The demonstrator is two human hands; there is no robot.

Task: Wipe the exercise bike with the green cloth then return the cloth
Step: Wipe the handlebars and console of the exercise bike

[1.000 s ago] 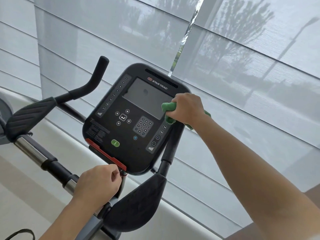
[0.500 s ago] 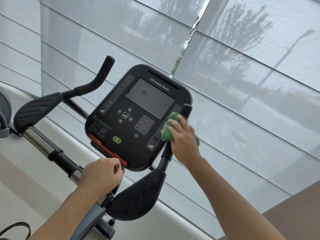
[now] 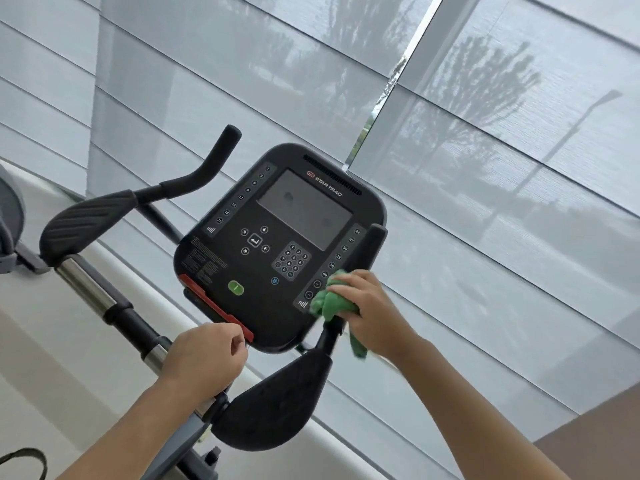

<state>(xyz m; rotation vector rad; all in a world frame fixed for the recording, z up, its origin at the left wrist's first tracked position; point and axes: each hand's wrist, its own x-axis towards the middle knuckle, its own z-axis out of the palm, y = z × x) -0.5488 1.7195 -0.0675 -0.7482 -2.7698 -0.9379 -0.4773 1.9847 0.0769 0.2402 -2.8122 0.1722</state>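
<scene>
Where the view is nearest, the left hand (image 3: 204, 358) is curled in a fist around the exercise bike's chrome-and-black handlebar bar (image 3: 104, 306), just below the lower edge of the black console panel (image 3: 277, 251). Beside it, a broad black ribbed elbow pad (image 3: 273, 403) sits under the console's right corner. A little farther up, the right hand (image 3: 370, 313) has its fingers (image 3: 346, 284) clenched around the crumpled green cloth (image 3: 329, 303), pressing it against the upright black right handgrip (image 3: 367, 251) (a loose tail of cloth hangs below the hand). The cloth touches the console's lower right corner, next to the column of numbered buttons. Farther left, a second ribbed elbow pad (image 3: 86, 220) and the curved black left handgrip (image 3: 211, 161) rise. Behind everything hang pale grey translucent window blinds (image 3: 485, 168), with tree shapes showing through.
</scene>
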